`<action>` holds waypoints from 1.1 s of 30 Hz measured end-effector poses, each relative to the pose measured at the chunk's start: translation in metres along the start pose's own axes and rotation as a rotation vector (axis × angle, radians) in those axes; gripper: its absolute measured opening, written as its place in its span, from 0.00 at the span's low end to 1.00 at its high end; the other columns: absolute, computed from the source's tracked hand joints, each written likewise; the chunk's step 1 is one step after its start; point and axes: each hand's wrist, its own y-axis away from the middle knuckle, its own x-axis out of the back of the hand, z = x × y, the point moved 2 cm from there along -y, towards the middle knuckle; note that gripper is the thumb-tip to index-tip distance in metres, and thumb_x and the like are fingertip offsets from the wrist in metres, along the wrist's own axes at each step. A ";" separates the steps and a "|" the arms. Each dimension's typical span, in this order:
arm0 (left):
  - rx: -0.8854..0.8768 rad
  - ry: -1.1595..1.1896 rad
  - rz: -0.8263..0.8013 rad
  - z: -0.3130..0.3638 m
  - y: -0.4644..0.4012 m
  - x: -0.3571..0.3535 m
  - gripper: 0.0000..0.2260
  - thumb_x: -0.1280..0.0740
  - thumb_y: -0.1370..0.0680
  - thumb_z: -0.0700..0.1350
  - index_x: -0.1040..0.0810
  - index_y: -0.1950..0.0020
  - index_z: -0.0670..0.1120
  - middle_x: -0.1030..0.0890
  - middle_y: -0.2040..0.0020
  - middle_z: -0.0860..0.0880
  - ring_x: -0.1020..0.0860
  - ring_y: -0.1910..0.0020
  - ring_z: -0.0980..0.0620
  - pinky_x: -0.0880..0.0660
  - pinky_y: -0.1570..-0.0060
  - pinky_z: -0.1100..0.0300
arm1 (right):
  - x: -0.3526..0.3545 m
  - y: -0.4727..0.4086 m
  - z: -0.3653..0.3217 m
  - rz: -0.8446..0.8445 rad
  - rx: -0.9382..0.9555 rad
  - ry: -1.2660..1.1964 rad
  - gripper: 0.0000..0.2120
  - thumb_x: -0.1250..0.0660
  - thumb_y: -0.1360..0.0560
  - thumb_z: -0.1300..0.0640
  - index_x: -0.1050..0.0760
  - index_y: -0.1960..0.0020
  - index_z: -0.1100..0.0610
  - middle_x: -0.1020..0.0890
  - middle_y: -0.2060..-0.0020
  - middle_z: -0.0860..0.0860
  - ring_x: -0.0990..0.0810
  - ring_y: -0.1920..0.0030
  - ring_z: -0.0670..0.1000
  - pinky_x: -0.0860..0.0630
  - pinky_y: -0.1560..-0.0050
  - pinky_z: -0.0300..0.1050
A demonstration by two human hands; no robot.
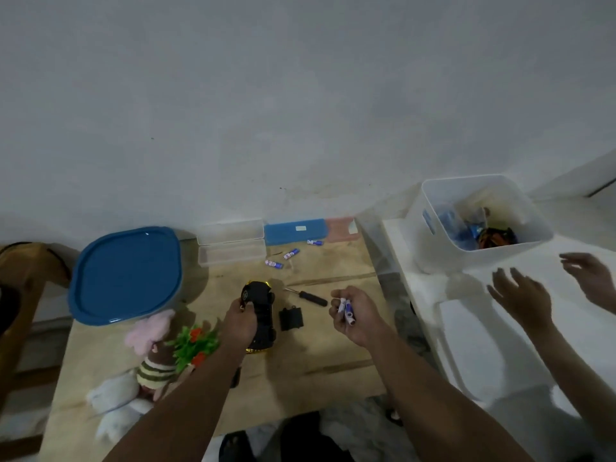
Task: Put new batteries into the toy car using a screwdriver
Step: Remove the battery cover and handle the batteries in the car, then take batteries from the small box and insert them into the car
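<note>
A black and gold toy car [261,308] lies upside down on the wooden table [316,355], and my left hand [240,323] grips it from the left side. My right hand [356,313] holds two blue and white batteries [346,310] in its curled fingers, to the right of the car. The black battery cover [291,318] lies on the table between my hands. A black-handled screwdriver [308,297] lies just behind it. Three more batteries [291,253] lie loose farther back.
A blue-lidded container [126,275] stands at the left, with soft toys [146,361] and a plastic plant [195,341] in front of it. Clear and coloured boxes [230,241] line the wall. At the right, a white bin [480,221] on a white surface, with another person's hands [523,295].
</note>
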 end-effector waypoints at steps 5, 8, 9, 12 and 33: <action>0.068 -0.070 0.075 -0.004 -0.017 -0.016 0.18 0.44 0.13 0.46 0.29 0.24 0.45 0.22 0.32 0.37 0.23 0.37 0.36 0.25 0.38 0.47 | 0.013 -0.031 -0.016 0.038 -0.024 0.090 0.07 0.42 0.22 0.59 0.27 0.56 0.59 0.28 0.72 0.50 0.30 0.74 0.47 0.37 0.78 0.33; 0.053 -0.094 0.118 -0.004 -0.023 -0.020 0.18 0.42 0.14 0.45 0.29 0.24 0.43 0.22 0.32 0.35 0.23 0.36 0.34 0.26 0.34 0.43 | 0.017 -0.044 -0.018 0.061 -0.038 0.135 0.09 0.40 0.22 0.57 0.24 0.57 0.59 0.26 0.69 0.50 0.30 0.73 0.47 0.39 0.79 0.33; 0.033 -0.131 0.134 -0.003 -0.023 -0.020 0.19 0.40 0.14 0.44 0.31 0.23 0.42 0.23 0.31 0.35 0.24 0.35 0.34 0.27 0.33 0.44 | 0.018 -0.046 -0.018 0.065 -0.042 0.150 0.09 0.37 0.22 0.57 0.24 0.58 0.59 0.26 0.69 0.50 0.30 0.73 0.47 0.40 0.79 0.33; -0.020 -0.266 0.207 0.002 -0.015 -0.020 0.26 0.34 0.17 0.46 0.36 0.20 0.45 0.29 0.28 0.35 0.28 0.31 0.32 0.30 0.33 0.41 | 0.019 -0.053 -0.022 0.112 -0.010 0.265 0.13 0.29 0.24 0.50 0.25 0.63 0.56 0.26 0.69 0.49 0.31 0.73 0.47 0.43 0.76 0.34; -1.029 -1.144 0.070 0.166 -0.127 -0.190 0.25 0.42 0.23 0.58 0.22 0.33 0.46 0.23 0.36 0.43 0.25 0.40 0.37 0.29 0.43 0.42 | -0.015 -0.170 -0.183 0.254 0.881 2.057 0.17 0.36 0.20 0.48 0.26 0.33 0.52 0.16 0.45 0.53 0.17 0.46 0.56 0.24 0.50 0.46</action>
